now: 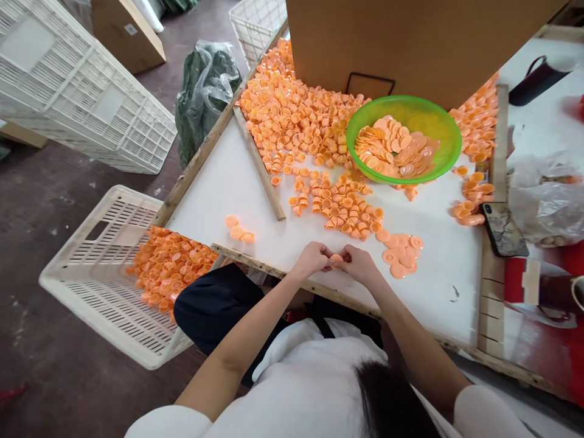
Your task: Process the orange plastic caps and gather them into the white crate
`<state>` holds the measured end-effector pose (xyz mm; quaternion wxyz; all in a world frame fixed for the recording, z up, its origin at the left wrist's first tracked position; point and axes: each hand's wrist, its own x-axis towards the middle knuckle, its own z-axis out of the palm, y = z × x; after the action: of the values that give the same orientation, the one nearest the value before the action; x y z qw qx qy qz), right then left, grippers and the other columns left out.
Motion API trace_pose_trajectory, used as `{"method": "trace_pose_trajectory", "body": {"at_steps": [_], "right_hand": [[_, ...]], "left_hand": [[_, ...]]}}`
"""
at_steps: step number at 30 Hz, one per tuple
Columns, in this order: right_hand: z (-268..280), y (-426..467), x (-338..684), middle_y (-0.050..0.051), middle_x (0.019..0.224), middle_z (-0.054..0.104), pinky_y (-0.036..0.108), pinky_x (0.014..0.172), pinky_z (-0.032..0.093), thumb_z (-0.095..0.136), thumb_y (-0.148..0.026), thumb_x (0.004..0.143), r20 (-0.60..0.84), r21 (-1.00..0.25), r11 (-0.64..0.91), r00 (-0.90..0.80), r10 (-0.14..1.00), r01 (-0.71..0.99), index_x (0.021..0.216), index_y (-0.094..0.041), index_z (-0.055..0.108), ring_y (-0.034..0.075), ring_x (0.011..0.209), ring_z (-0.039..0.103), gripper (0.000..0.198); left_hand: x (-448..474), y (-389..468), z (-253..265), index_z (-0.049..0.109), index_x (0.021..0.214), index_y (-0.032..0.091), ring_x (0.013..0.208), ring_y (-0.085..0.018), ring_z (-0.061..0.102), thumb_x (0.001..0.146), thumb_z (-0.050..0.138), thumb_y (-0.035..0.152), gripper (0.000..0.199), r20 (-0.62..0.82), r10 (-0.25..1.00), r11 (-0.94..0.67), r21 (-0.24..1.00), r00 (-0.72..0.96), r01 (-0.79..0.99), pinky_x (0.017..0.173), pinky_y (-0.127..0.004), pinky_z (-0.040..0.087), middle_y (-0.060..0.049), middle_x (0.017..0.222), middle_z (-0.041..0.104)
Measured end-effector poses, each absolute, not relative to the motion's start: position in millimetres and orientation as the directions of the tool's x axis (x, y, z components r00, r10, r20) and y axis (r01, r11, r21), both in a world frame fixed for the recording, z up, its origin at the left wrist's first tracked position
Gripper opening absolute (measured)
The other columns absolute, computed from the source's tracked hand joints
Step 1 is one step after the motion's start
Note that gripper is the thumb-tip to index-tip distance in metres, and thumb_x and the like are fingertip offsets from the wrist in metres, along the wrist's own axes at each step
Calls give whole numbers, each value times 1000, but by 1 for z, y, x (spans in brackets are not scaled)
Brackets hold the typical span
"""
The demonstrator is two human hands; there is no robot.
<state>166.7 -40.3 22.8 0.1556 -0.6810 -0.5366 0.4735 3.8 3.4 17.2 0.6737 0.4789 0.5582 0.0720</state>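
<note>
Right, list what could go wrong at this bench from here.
The left hand and right hand pinch one orange piece together at the table edge; a slip could drop it off the table. The phone lies by loose caps and could get knocked.

One green bowl (404,139) of flat orange discs, too many to count; one large cardboard box (410,42); one phone (504,229); one dark mug (538,79). White plastic crates: three, namely one by the table's near edge (104,286) part-filled with orange caps, one overturned at the far left (77,91), one behind the table (255,21). Loose orange caps (296,121) on the one white table (433,267): several hundred, uncounted; loose discs near the hands: about seven to the right (401,255), three to the left (238,230); one green bag (205,91) on the floor.
</note>
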Motion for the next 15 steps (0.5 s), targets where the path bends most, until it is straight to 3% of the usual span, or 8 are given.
{"method": "trace_pose_trajectory", "body": {"at_steps": [4,10,15], "right_hand": [[19,-33,169,0,65,67,24,51,39,62,-40,73,-532,-741,-421,-75,844,523,74,-22,58,15,57,60,19],[19,-25,158,0,53,62,24,47,37,61,-38,74,-573,-668,-491,35,819,559,67,-21,57,13,46,56,19],[28,-52,175,1,73,66,27,61,43,63,-45,72,-372,-728,-385,145,917,568,78,-21,60,16,65,60,25]], "left_hand": [[1,3,16,62,73,12,58,-16,65,60,78,27,26,-677,636,533,733,370,424,55,-26,55,-5,63,66],[8,-1,14,58,74,12,56,-15,64,64,75,21,21,-667,656,531,741,354,411,54,-26,54,-4,61,64],[-25,-8,21,58,91,16,53,-12,60,73,66,25,21,-577,751,398,783,320,479,51,-24,50,0,65,62]]}}
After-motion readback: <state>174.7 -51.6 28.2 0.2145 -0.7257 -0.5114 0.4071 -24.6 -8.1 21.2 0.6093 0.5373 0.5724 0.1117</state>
